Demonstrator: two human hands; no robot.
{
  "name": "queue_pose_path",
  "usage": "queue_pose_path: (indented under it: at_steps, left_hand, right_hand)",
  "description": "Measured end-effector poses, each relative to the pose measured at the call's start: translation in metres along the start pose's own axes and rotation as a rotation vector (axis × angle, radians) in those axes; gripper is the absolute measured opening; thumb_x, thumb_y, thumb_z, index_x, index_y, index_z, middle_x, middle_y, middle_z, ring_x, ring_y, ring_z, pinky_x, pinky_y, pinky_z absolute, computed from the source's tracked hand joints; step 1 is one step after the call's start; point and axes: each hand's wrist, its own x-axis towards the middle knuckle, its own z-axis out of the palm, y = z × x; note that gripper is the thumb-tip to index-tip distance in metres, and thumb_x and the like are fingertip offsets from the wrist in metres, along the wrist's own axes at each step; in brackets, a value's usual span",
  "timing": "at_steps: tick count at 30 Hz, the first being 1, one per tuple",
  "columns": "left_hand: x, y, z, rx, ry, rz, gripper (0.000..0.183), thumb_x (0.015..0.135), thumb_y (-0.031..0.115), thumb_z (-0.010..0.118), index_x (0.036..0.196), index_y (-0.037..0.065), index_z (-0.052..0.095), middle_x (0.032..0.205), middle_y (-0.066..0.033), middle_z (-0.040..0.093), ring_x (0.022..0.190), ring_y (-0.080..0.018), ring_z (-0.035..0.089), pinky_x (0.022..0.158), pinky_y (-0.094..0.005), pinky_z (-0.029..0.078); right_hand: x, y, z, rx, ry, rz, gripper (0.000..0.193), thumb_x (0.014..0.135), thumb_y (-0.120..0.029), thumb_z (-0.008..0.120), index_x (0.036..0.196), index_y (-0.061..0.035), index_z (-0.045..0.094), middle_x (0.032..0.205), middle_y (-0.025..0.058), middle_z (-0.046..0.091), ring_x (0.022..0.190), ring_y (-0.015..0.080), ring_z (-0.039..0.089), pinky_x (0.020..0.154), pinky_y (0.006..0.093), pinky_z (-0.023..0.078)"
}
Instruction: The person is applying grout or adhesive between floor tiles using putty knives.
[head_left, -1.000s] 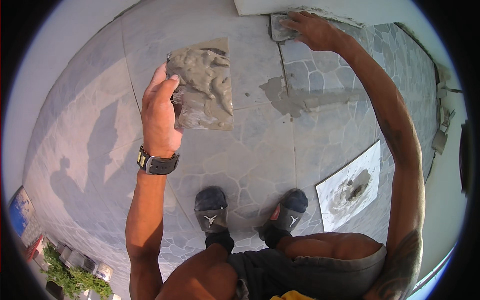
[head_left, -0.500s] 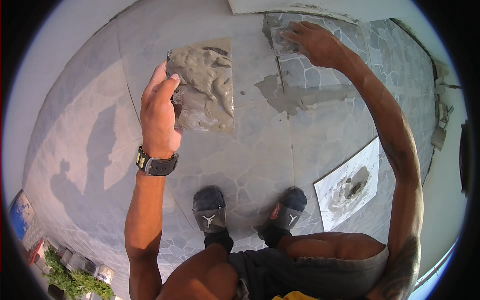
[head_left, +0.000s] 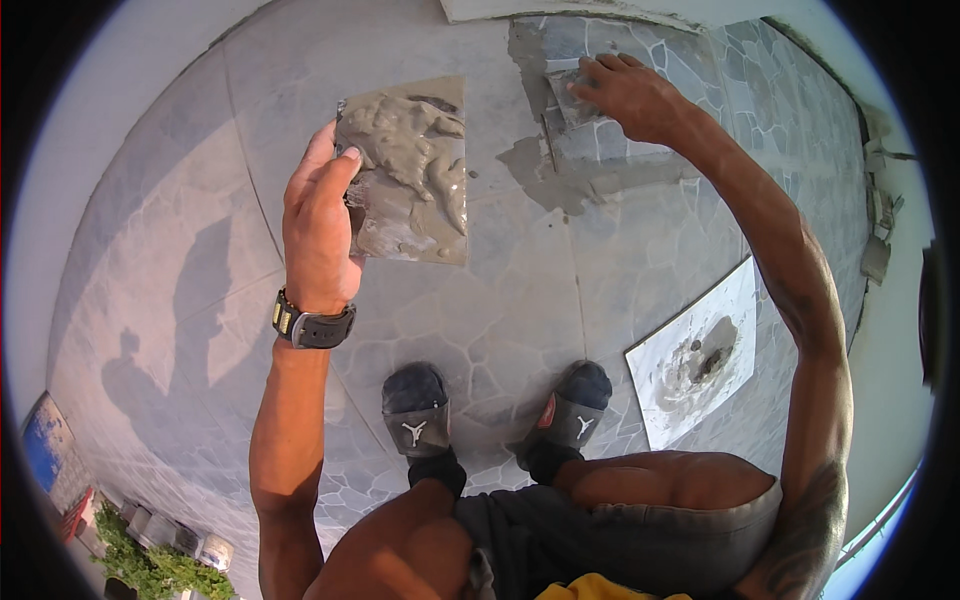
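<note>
Wet grey mortar (head_left: 405,140) lies heaped on a flat rectangular board (head_left: 390,232). My left hand (head_left: 322,220) grips that board along its left edge, thumb on top, and holds it above the floor. Farther off at the upper right, my right hand (head_left: 640,100) is closed on a thin flat scraper (head_left: 568,98) smeared with grey. The scraper lies against a stone-patterned floor tile (head_left: 625,140), near its left side. Damp mortar smears (head_left: 530,160) run along the tile's left and near edges. A dark narrow gap shows beside the tile's left edge.
A white square board (head_left: 665,400) with a mortar splotch lies on the floor by my right leg. My two feet in dark slides (head_left: 418,420) stand on the patterned floor. A white wall base (head_left: 600,12) borders the far side. Rubble (head_left: 877,250) sits along the right wall.
My right hand and the scraper have shifted slightly right and nearer across the tile. My left hand and the mortar-covered board have hardly moved. The head view has tilted a little.
</note>
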Motion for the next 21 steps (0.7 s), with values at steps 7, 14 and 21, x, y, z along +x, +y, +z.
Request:
queue_pose_path:
  at_steps: [7,14,21]
  left_hand:
    - [-0.009,-0.001,0.009,0.013,-0.049,0.031,0.043,0.094,0.015,0.045,0.131,-0.005,0.049,0.111,-0.0102,0.066,0.099,-0.0154,0.062,0.089,-0.0294,0.048]
    - [-0.017,-0.014,0.001,0.381,-0.076,0.318,0.042,0.094,0.014,0.046,0.131,-0.005,0.050,0.111,-0.0091,0.066,0.100,-0.0154,0.061,0.090,-0.0280,0.046]
    - [-0.032,-0.006,0.008,0.001,-0.045,0.036,0.041,0.094,0.016,0.045,0.129,-0.004,0.052,0.112,-0.0083,0.065,0.099,-0.0150,0.061,0.089,-0.0272,0.046]
  right_hand:
    - [-0.038,-0.032,0.016,0.100,0.121,0.024,0.053,0.081,0.002,0.064,0.131,-0.0134,0.055,0.134,0.0162,0.050,0.121,0.0317,0.053,0.105,0.0418,0.045]
    - [-0.058,-0.062,0.015,0.192,0.183,-0.009,0.050,0.082,-0.002,0.064,0.130,-0.0128,0.055,0.134,0.0170,0.050,0.121,0.0324,0.052,0.105,0.0414,0.044]
    - [-0.076,-0.079,0.015,0.222,0.214,-0.040,0.052,0.081,-0.002,0.064,0.131,-0.0111,0.054,0.135,0.0195,0.048,0.120,0.0339,0.052,0.103,0.0431,0.044]
